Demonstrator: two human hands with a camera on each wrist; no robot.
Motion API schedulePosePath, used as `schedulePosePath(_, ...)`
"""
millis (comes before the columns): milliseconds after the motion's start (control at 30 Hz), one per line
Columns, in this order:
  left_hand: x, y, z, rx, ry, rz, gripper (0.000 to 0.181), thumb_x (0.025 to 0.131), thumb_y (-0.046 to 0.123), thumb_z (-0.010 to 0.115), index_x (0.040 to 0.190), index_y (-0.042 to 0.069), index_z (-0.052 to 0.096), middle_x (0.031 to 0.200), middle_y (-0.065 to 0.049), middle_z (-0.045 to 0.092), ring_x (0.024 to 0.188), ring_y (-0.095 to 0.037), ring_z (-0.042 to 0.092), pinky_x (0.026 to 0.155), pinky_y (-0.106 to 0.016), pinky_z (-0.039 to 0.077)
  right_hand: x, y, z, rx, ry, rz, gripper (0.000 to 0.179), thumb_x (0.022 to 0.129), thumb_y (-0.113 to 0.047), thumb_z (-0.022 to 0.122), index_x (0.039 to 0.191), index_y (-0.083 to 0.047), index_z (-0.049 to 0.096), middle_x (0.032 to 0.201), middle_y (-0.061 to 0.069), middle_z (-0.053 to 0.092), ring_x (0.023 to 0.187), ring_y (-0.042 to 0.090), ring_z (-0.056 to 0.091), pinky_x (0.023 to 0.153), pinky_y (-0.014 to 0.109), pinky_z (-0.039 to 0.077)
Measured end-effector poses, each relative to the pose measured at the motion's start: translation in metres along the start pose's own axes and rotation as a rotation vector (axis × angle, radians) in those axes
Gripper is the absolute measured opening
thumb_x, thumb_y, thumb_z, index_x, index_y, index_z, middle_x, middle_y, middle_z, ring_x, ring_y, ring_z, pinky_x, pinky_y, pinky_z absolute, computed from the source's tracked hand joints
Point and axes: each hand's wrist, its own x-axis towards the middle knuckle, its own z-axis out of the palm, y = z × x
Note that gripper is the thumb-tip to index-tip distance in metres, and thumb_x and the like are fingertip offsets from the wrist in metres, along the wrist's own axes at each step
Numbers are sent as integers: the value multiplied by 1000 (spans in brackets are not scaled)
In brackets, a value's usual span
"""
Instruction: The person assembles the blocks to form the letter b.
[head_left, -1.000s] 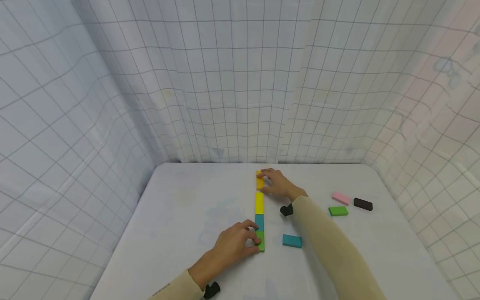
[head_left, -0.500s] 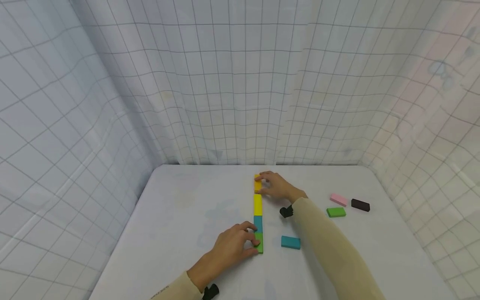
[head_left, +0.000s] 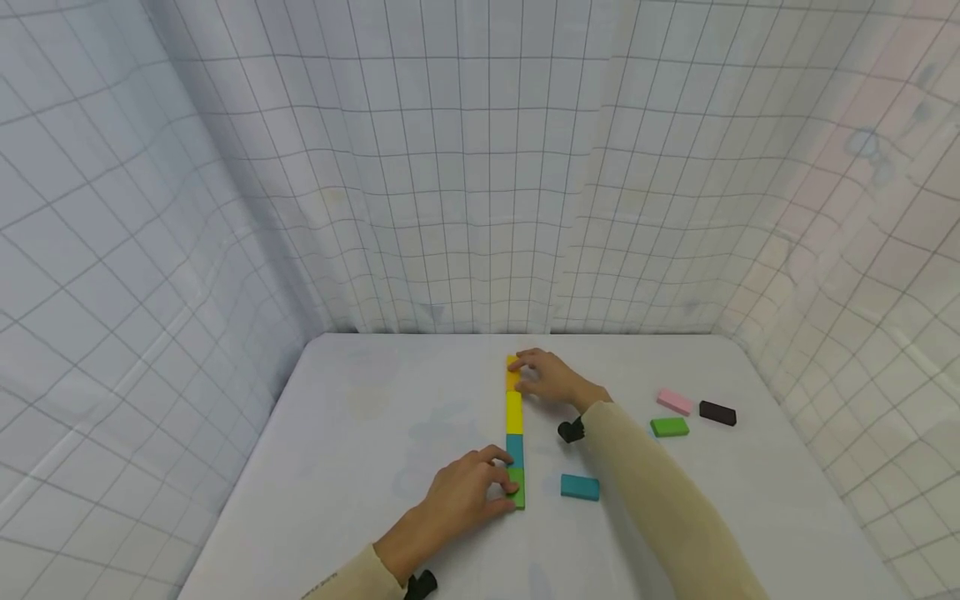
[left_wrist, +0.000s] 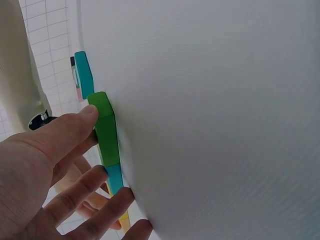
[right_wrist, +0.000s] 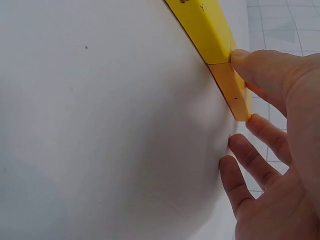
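Four-colour blocks lie flat end to end in one straight line on the white table: green (head_left: 518, 502), teal (head_left: 514, 450), yellow (head_left: 513, 414) and orange (head_left: 512, 382). My left hand (head_left: 463, 492) holds the near green block, thumb by its near end, with other fingers spread along the row towards the teal one. At the far end, my right hand (head_left: 557, 380) pinches the orange block lengthwise. In the right wrist view its thumb sits near the seam where the orange block (right_wrist: 233, 92) meets the yellow one (right_wrist: 207, 32), and a fingertip touches the outer end.
A loose teal block (head_left: 580, 487) lies right of the row, beside the right forearm. Farther right are a green block (head_left: 670, 427), a pink block (head_left: 674, 402) and a black block (head_left: 717, 412). Grid-patterned white curtains (head_left: 480, 208) enclose the table's back and sides.
My right hand has drawn the orange block nearer, closing the small gap between it and the yellow block. The left hand has stayed at the green block. The view has shifted slightly.
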Motion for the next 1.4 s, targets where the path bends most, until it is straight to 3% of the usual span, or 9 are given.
schedulePosePath(200,-1,1,4,6,2,-2,14,94,36,101,103,29,94,140,8,79,112,-14,77,86,-30,67,-9,-20,-5,-20,-22,55,44,114,-25,77,154,-8,74,182,23,49,170,47,46,142,66,33)
schedulePosePath(433,-2,2,3,11,16,-5,14,93,35,102,102,28,94,139,7,79,108,-15,76,85,-32,67,-18,-25,-6,-40,-6,41,50,115,-28,77,160,-7,69,180,26,48,157,46,61,135,62,47)
schedulePosePath(633,-2,4,1,0,6,-16,14,94,34,101,103,26,95,139,5,80,111,-17,77,88,-36,69,-37,-31,-7,-6,-5,60,51,115,-30,77,161,-11,68,177,24,52,165,47,51,139,68,38)
schedulePosePath(733,-2,3,1,-1,11,-15,15,94,34,101,104,26,95,140,5,80,111,-18,77,89,-37,70,-47,-34,-7,-16,2,50,51,115,-32,77,161,-12,68,174,23,54,163,47,52,138,69,39)
schedulePosePath(933,0,1,1,-2,6,-33,15,93,34,102,104,26,95,141,5,80,112,-19,77,91,-39,70,-75,-38,-6,-26,8,10,55,114,-35,78,163,-14,67,169,19,59,158,42,56,134,66,46)
schedulePosePath(1133,-1,2,3,-5,-12,-32,15,93,34,102,104,26,95,141,4,80,114,-19,78,92,-40,70,-111,-43,-6,-43,5,38,59,111,-40,82,164,-18,67,162,14,62,141,35,66,123,62,58)
schedulePosePath(1400,0,2,2,-20,-8,-46,16,93,34,102,105,25,95,141,5,80,112,-18,76,94,-40,70,-157,-44,-3,-91,-1,12,63,109,-55,82,160,-21,70,150,5,67,123,22,68,106,46,63)
